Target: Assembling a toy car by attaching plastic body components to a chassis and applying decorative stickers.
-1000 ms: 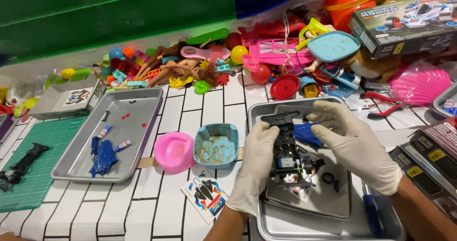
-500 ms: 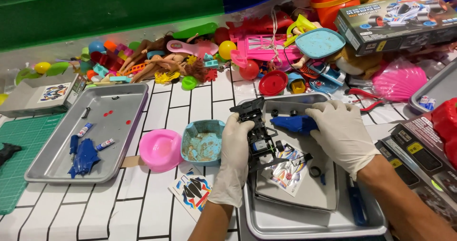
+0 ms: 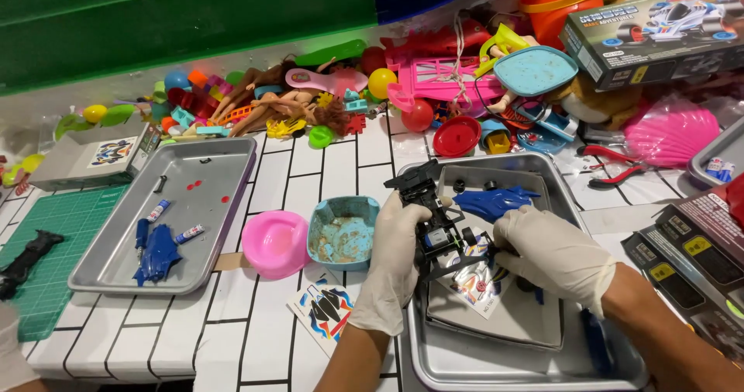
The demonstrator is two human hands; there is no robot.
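White-tiled desk with dark grout lines, seen from the head camera.

Item, centre right: black toy car chassis, held above a metal tray at the near right of the desk. Left hand, in a white glove, wraps its fingers around the chassis from the left side. Right hand, also gloved, closes on the right side of the chassis, fingers curled in against it. A smaller tray sits inside the large one, with a sticker sheet lying on it under the chassis. Blue car body shell rests just beyond the hands in the same tray.

Item, left: second metal tray holding a blue shell part and small tubes. Green cutting mat lies at its left.

Item, middle: pink bowl and blue bowl, side by side, between the two trays. Decal card lies near them on the tiles.

Item, far: heap of mixed plastic toys along the wall; model car box at far right; pink shell-shaped piece and red-handled pliers beside it.
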